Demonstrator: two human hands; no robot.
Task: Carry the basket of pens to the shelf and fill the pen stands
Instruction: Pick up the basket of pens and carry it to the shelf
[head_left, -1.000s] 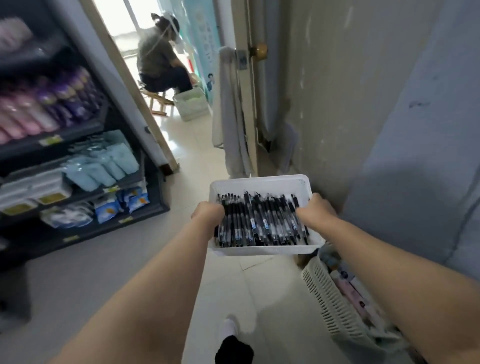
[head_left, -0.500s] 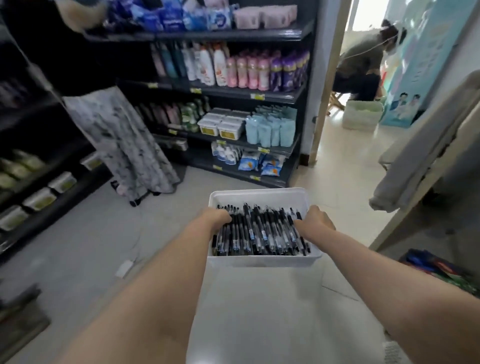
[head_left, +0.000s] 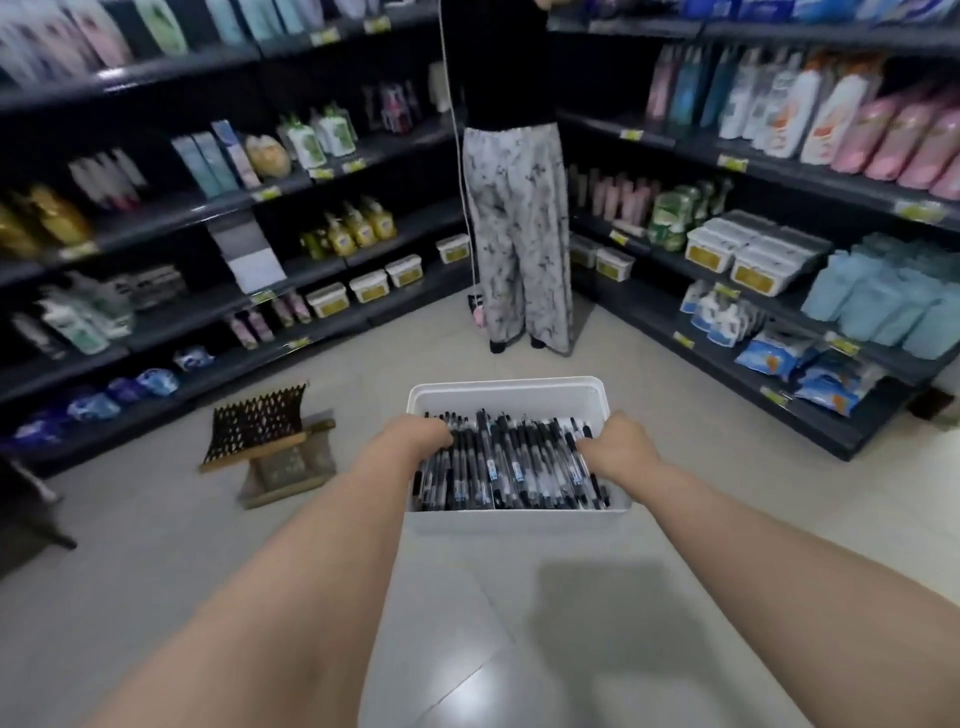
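I carry a white plastic basket (head_left: 506, 397) in front of me, above the tiled floor. It is full of several black pens (head_left: 511, 462) lying side by side. My left hand (head_left: 418, 439) grips the basket's left rim, fingers curled over the edge onto the pens. My right hand (head_left: 615, 447) grips the right rim the same way. No pen stands are in view.
Dark shop shelves (head_left: 322, 171) with bottles and packs run along the left and right (head_left: 779, 171), meeting in a corner ahead. A person in patterned trousers (head_left: 517, 239) stands in that corner. A small wooden rack with a black mesh (head_left: 265, 441) lies on the floor at the left.
The view has swung left from the doorway and wall into the shop aisle. The basket stays held between both hands. The person at the shelves is now straight ahead.
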